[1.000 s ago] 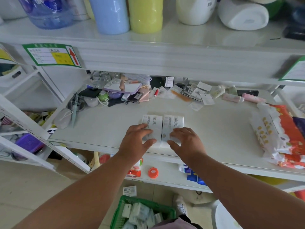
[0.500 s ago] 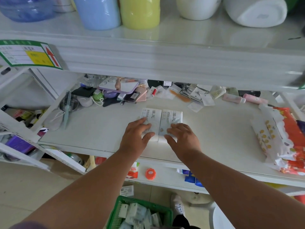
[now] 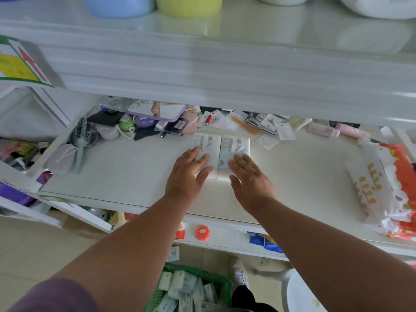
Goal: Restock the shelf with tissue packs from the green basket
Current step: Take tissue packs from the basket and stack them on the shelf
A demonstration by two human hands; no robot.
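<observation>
Tissue packs [image 3: 221,146] are lying paired mid-shelf [image 3: 126,174], left hand [image 3: 188,176] and right hand [image 3: 248,179] pressing flat-fingered, grip apart; green basket [image 3: 225,287] is holding plenty more.

Head view looks down, close over the shelf [image 3: 139,176].

The white shelf [image 3: 126,176] carries two tissue packs [image 3: 221,146] touching side by side near its middle, a clutter of small goods along the back edge with a hairbrush [image 3: 81,140] and grey pouch [image 3: 62,159] by the left edge, and patterned packs [image 3: 382,183] at the right edge.
</observation>
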